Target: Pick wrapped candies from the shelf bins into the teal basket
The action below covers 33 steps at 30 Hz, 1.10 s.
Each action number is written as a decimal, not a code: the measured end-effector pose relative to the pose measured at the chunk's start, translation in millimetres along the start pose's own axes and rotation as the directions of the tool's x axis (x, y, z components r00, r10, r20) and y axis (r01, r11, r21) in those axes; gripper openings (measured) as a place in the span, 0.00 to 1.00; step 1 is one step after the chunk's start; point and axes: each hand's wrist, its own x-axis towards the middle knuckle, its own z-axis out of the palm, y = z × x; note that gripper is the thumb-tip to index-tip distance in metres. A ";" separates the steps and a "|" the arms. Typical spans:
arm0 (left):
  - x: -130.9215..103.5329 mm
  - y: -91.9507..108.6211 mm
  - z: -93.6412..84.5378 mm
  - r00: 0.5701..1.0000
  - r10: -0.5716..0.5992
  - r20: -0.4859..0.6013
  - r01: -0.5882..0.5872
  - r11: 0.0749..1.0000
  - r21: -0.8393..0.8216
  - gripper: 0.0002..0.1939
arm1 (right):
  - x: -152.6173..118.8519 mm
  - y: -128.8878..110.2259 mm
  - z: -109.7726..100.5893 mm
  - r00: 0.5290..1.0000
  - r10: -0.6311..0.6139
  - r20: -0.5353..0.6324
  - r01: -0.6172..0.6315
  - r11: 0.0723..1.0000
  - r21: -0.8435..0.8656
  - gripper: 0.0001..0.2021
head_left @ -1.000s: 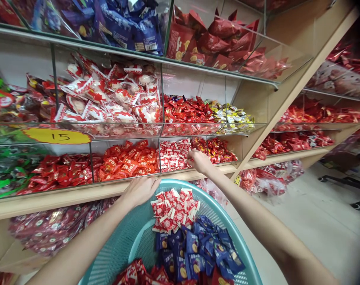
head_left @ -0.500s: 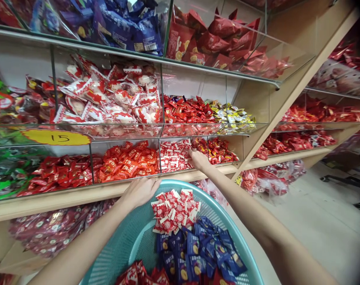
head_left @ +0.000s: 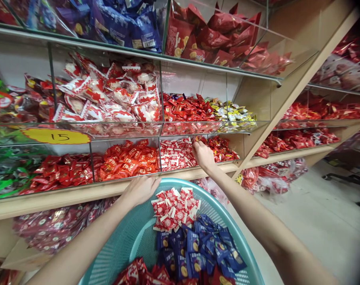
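Observation:
My left hand (head_left: 141,190) is closed over the far left rim of a teal plastic basket (head_left: 132,221), just below the shelf edge. Inside the basket lie red-and-white packets (head_left: 176,209), blue packets (head_left: 197,247) and red packets (head_left: 138,273). My right hand (head_left: 202,154) is at the lowest shelf, its fingers curled beside the small red-and-white candies (head_left: 175,154) and the dark red candies (head_left: 223,148). Whatever its fingers hold, if anything, is hidden.
Glass-fronted shelves (head_left: 197,66) of wrapped sweets rise ahead. A yellow tag (head_left: 56,136) reads 15. Orange-red candies (head_left: 129,158) fill a bin at left. Bags (head_left: 269,180) lie under the shelf. A slanted wooden panel (head_left: 286,91) stands at right.
My right hand has lifted slightly and moved a little right, its fingers curling more. My left hand and the basket are almost unmoved.

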 end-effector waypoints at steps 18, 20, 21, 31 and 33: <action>2.2 -2.0 5.7 1.000 0.007 -0.025 -0.008 0.999 -0.042 0.30 | -155.6 -54.4 -29.8 0.867 -0.441 0.233 0.244 0.783 0.572 0.05; 1.9 -2.3 6.1 0.999 0.013 -0.029 -0.014 0.999 -0.035 0.30 | -156.5 -58.7 -27.7 0.849 -0.475 0.232 0.306 0.800 0.516 0.04; 1.8 -2.4 6.3 0.999 0.015 -0.032 -0.016 0.999 -0.031 0.30 | -156.7 -60.9 -27.0 0.842 -0.488 0.232 0.337 0.810 0.481 0.04; 2.0 -2.1 6.7 0.999 0.019 -0.039 -0.019 1.000 0.010 0.31 | -155.7 -79.2 -27.8 0.760 -0.591 0.270 0.543 0.806 0.236 0.01; 2.1 -1.7 6.4 0.999 0.012 -0.033 -0.012 1.000 0.015 0.31 | -158.0 -80.3 -26.6 0.742 -0.615 0.265 0.580 0.788 0.205 0.01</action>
